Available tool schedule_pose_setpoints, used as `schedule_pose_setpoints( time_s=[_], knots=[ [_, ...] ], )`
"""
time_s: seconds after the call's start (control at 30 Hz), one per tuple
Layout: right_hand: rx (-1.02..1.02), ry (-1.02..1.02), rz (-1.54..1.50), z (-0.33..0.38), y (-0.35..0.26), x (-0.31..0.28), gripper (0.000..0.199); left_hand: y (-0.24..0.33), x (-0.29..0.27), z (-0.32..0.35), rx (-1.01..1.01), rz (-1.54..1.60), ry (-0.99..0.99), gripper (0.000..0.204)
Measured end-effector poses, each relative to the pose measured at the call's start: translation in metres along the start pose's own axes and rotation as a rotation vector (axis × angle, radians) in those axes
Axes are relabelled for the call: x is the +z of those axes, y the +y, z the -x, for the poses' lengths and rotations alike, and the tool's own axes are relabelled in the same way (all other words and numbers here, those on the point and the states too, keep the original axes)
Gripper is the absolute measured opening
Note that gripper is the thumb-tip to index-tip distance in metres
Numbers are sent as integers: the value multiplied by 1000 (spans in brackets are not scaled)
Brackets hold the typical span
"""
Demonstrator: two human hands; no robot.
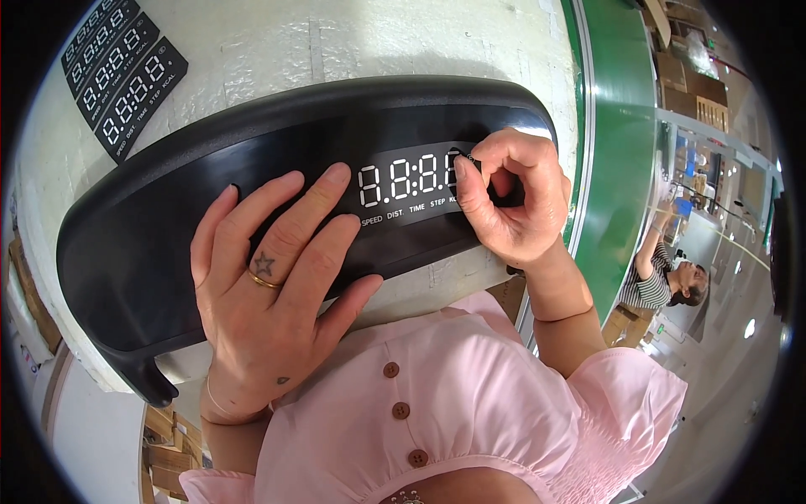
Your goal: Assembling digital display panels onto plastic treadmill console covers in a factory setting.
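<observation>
A long, curved black console panel (143, 260) lies across the white padded surface in front of me. On its glossy face sits a dark display overlay sticker (407, 181) with white digit segments and small white lettering. My left hand (281, 265) rests spread on the panel just left of this sticker, its fingers stretched out and holding nothing. At the sticker's right end, my right hand (520, 197) is closed in a pinch, thumb and forefinger on the corner. The fingers hide the last digit in part, and I cannot tell how much of the sticker is stuck down.
Several similar black display stickers (134, 97) lie overlapping at the upper left on the white padded work surface (336, 42). A green surface (617, 151) with a metal edge runs along the right. Farther off are cardboard boxes (693, 88) and another person in a striped top (651, 281).
</observation>
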State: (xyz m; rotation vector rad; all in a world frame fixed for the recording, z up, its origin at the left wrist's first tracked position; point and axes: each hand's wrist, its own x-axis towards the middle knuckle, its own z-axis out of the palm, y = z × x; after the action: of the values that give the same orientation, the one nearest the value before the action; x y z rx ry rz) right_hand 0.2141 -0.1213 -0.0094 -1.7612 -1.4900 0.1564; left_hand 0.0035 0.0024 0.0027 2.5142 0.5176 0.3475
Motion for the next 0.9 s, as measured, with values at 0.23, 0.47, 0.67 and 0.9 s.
schedule_pose_setpoints(
  time_s=[0.23, 0.47, 0.67, 0.9],
  knots=[
    [25, -36, 35, -1, -2, -2, 22, -2, 3, 1, 34, -16, 42, 40],
    [-90, -85, 100, 2, 5, -4, 25, -2, 4, 0, 40, -13, 60, 40],
    [52, -19, 29, 1, -3, -1, 21, -4, 7, 2, 56, -3, 85, 40],
    [52, -46, 30, -2, -2, -2, 21, -4, 5, 1, 83, -53, 89, 41]
  ],
)
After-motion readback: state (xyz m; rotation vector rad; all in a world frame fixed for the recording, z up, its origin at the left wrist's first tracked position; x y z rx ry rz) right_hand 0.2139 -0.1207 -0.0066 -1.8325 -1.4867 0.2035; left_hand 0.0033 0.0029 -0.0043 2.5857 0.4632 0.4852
